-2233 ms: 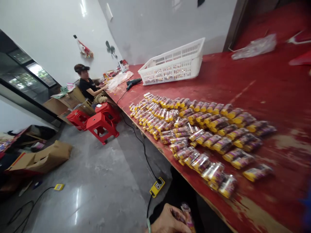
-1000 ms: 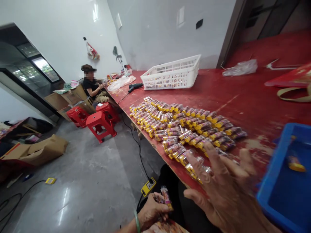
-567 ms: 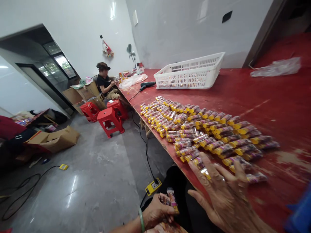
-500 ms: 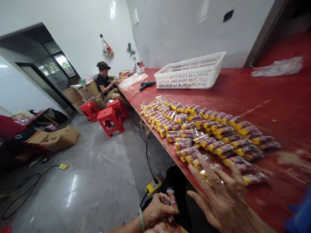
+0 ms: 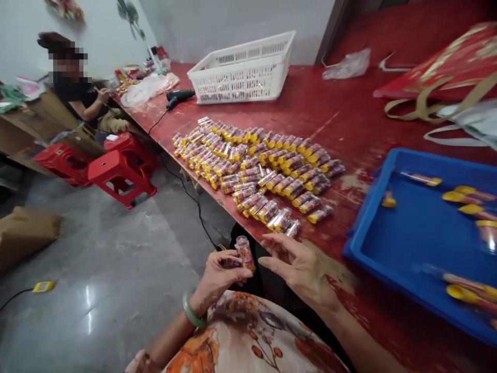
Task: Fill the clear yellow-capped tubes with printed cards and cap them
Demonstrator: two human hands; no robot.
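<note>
My left hand (image 5: 219, 274), with a pale green bangle on its wrist, grips a small clear-topped tube (image 5: 245, 254) with a purple label. At least one more dark-labelled piece sits behind it in the same fingers. To its right is my right hand (image 5: 301, 267), palm turned inward, with fingers apart and nothing seen between them. It hovers by the table's front edge, close to the nearest tubes. Past both hands, several rows of yellow-ended tubes in clear, shiny wrap (image 5: 267, 160) lie side by side on the red table (image 5: 310, 114).
At right a blue tray (image 5: 357, 228) holds several loose yellow-ended tubes. A white slatted basket (image 5: 240, 77) stands behind the rows, beside a dark gun-shaped corded tool (image 5: 178, 97). Red stools (image 5: 120, 176) stand on the floor at left, near a seated person (image 5: 77, 98). Bags (image 5: 438, 77) lie at far right.
My view has swung right and down, bringing the blue tray into sight. My right hand has drawn back from the tube rows toward my left hand, which still holds its tubes.
</note>
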